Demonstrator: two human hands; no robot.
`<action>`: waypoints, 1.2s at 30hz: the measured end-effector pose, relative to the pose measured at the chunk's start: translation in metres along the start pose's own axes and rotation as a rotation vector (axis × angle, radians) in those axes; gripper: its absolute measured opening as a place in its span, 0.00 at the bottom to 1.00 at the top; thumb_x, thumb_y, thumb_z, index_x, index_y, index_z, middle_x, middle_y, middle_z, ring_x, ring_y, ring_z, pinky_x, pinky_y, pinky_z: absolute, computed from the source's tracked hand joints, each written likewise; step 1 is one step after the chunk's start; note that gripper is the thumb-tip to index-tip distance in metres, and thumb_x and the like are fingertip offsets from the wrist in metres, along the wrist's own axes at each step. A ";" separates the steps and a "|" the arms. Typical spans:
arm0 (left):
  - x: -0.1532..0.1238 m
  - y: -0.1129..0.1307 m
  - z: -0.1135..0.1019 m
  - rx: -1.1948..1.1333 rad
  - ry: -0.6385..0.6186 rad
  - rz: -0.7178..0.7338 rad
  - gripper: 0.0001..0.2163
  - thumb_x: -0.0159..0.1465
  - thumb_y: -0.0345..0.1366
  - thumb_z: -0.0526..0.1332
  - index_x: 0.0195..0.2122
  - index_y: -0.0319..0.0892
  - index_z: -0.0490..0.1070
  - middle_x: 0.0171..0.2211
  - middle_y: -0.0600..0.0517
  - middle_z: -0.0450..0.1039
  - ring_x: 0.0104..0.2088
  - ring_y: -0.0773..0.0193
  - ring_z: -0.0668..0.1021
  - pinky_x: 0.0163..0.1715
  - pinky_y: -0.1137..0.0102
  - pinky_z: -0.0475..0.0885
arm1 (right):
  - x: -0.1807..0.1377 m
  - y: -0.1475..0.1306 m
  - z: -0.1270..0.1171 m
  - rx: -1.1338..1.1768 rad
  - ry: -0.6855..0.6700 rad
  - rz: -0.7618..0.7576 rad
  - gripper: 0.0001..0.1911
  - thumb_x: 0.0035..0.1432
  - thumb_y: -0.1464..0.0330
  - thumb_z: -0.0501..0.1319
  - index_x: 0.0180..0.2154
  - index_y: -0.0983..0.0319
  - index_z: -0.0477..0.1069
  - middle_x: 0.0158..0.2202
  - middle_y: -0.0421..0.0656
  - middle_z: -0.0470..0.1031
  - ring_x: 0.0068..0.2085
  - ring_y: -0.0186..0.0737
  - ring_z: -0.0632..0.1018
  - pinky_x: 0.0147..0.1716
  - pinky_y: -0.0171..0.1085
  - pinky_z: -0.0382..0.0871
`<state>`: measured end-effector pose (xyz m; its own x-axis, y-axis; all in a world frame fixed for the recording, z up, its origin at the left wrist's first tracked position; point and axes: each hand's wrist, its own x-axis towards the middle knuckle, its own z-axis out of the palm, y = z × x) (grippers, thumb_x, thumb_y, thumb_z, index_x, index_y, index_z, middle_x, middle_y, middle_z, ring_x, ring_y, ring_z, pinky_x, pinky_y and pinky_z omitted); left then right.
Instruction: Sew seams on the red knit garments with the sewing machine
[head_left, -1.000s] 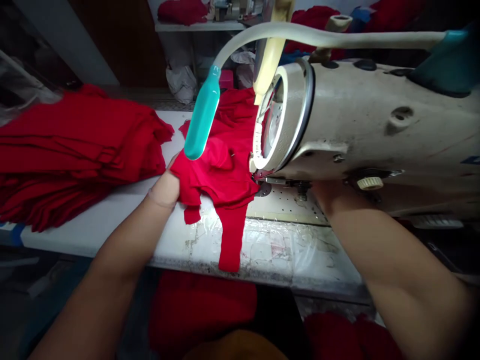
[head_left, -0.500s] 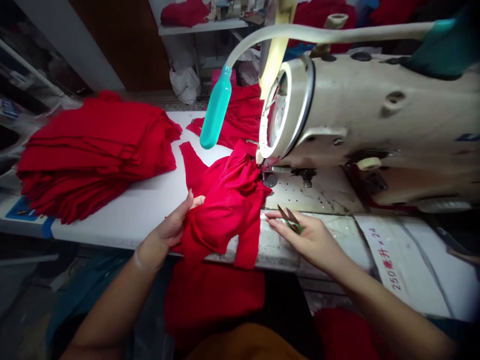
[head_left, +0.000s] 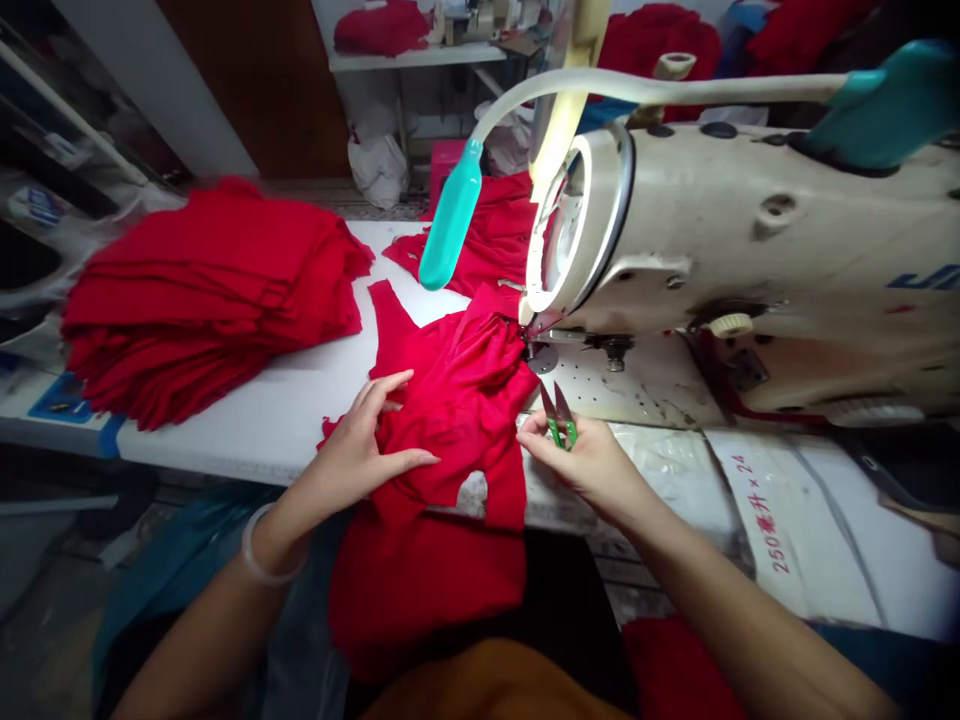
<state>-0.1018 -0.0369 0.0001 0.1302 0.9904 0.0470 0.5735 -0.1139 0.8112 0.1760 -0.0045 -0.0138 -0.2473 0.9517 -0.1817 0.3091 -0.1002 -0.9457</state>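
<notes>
A bunched red garment (head_left: 450, 440) lies under the needle area of the sewing machine (head_left: 697, 220), and part of it hangs over the table's front edge. On its left side rests my left hand (head_left: 356, 445), with thumb and fingers spread over the cloth. My right hand (head_left: 592, 465) is closed around green-handled thread snips (head_left: 559, 418), whose two blades point up and stand apart. Those fingers are at the garment's right edge, just in front of the needle plate (head_left: 592, 385); whether they touch the cloth I cannot tell.
A thick stack of red fabric pieces (head_left: 210, 290) occupies the left of the white table (head_left: 247, 440). More red cloth (head_left: 495, 225) lies behind the garment. A teal-tipped flexible tube (head_left: 451, 220) hangs over the work. White sheeting with printed red characters (head_left: 765, 510) covers the right front.
My left hand has loosened from the garment's edge and spread its fingers on top of the cloth. My right hand has shifted slightly left, turning the snips more upright.
</notes>
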 end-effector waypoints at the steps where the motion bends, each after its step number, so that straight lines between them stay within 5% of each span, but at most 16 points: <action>1: 0.001 0.007 -0.001 0.041 0.024 0.063 0.31 0.59 0.44 0.70 0.62 0.53 0.62 0.60 0.46 0.65 0.58 0.54 0.72 0.59 0.63 0.70 | -0.001 -0.001 0.002 -0.015 0.032 -0.041 0.14 0.52 0.57 0.64 0.29 0.61 0.70 0.23 0.38 0.67 0.25 0.34 0.66 0.26 0.34 0.61; 6: 0.020 0.038 0.000 0.180 -0.074 0.249 0.16 0.68 0.40 0.60 0.56 0.51 0.70 0.57 0.48 0.70 0.59 0.55 0.71 0.62 0.63 0.65 | 0.007 0.003 0.017 -0.051 0.082 -0.097 0.20 0.54 0.54 0.65 0.40 0.62 0.73 0.29 0.40 0.71 0.29 0.35 0.70 0.31 0.35 0.65; 11: 0.035 0.020 0.005 0.266 -0.158 0.135 0.08 0.68 0.40 0.57 0.36 0.45 0.73 0.39 0.49 0.76 0.40 0.57 0.78 0.44 0.64 0.72 | 0.017 0.011 0.020 -0.107 -0.036 -0.141 0.17 0.57 0.54 0.63 0.31 0.62 0.70 0.27 0.39 0.69 0.29 0.35 0.70 0.29 0.33 0.64; 13: 0.037 0.003 -0.004 0.284 0.015 0.043 0.08 0.68 0.39 0.55 0.35 0.44 0.71 0.36 0.50 0.75 0.37 0.58 0.78 0.41 0.66 0.71 | 0.018 0.011 0.016 -0.095 0.051 -0.213 0.16 0.60 0.56 0.61 0.39 0.62 0.72 0.31 0.40 0.72 0.32 0.36 0.73 0.33 0.34 0.68; 17: 0.037 -0.022 -0.038 0.267 0.555 -0.103 0.07 0.67 0.39 0.55 0.39 0.42 0.68 0.33 0.51 0.73 0.31 0.61 0.76 0.34 0.68 0.71 | 0.014 0.015 0.002 -0.336 0.175 -0.477 0.16 0.64 0.63 0.59 0.51 0.63 0.72 0.43 0.48 0.77 0.44 0.42 0.78 0.43 0.38 0.73; 20: 0.034 -0.018 -0.046 0.387 0.679 0.060 0.10 0.64 0.34 0.59 0.46 0.40 0.68 0.44 0.45 0.74 0.42 0.58 0.78 0.42 0.65 0.74 | 0.011 0.022 -0.002 -0.628 0.142 -0.709 0.20 0.62 0.74 0.54 0.53 0.62 0.72 0.54 0.49 0.75 0.52 0.44 0.77 0.46 0.39 0.74; 22: 0.034 -0.005 -0.038 0.454 0.583 0.272 0.12 0.64 0.30 0.58 0.49 0.40 0.69 0.51 0.43 0.73 0.52 0.56 0.76 0.52 0.63 0.72 | 0.013 0.023 0.001 -0.817 0.104 -0.801 0.28 0.58 0.79 0.52 0.59 0.63 0.68 0.60 0.49 0.71 0.48 0.42 0.79 0.38 0.36 0.75; 26: 0.049 0.011 -0.017 0.469 0.133 0.545 0.16 0.67 0.24 0.49 0.48 0.42 0.73 0.50 0.47 0.76 0.55 0.59 0.76 0.58 0.62 0.69 | 0.028 0.011 0.018 -1.133 0.002 -0.877 0.33 0.58 0.79 0.52 0.65 0.62 0.61 0.64 0.49 0.68 0.31 0.33 0.78 0.25 0.34 0.65; 32: 0.066 -0.021 -0.025 0.435 -0.087 0.341 0.17 0.68 0.38 0.62 0.56 0.38 0.70 0.56 0.43 0.73 0.56 0.55 0.75 0.58 0.61 0.71 | 0.024 0.001 0.018 -1.391 -0.238 -0.790 0.17 0.63 0.72 0.58 0.52 0.64 0.73 0.41 0.46 0.79 0.25 0.35 0.75 0.20 0.39 0.46; 36: 0.054 -0.021 -0.017 0.384 -0.092 0.256 0.21 0.64 0.45 0.67 0.55 0.41 0.72 0.54 0.45 0.73 0.54 0.54 0.76 0.56 0.60 0.71 | 0.002 0.002 0.008 -1.338 -0.170 -0.854 0.14 0.60 0.73 0.58 0.47 0.66 0.74 0.41 0.47 0.79 0.24 0.35 0.75 0.20 0.40 0.48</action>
<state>-0.1209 0.0203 -0.0044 0.3679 0.9174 0.1516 0.7690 -0.3918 0.5052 0.1689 -0.0047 -0.0183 -0.8290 0.5414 0.1402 0.5565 0.8236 0.1098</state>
